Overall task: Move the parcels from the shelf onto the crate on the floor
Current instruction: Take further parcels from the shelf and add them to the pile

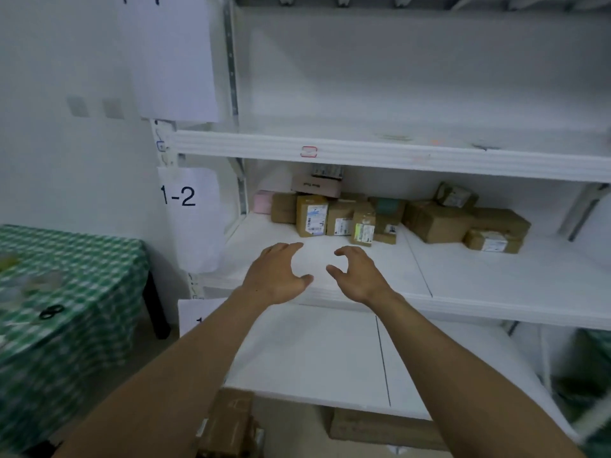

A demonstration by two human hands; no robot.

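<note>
i'm reaching for the parcels on the shelf; left hand and right hand open, empty. next, a grip.

Brown cardboard parcels (several labelled) clustered at the middle shelf's back

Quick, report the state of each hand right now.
Left hand: open, fingers spread, holding nothing.
Right hand: open, fingers loosely curved, holding nothing, not touching the parcels.
</note>
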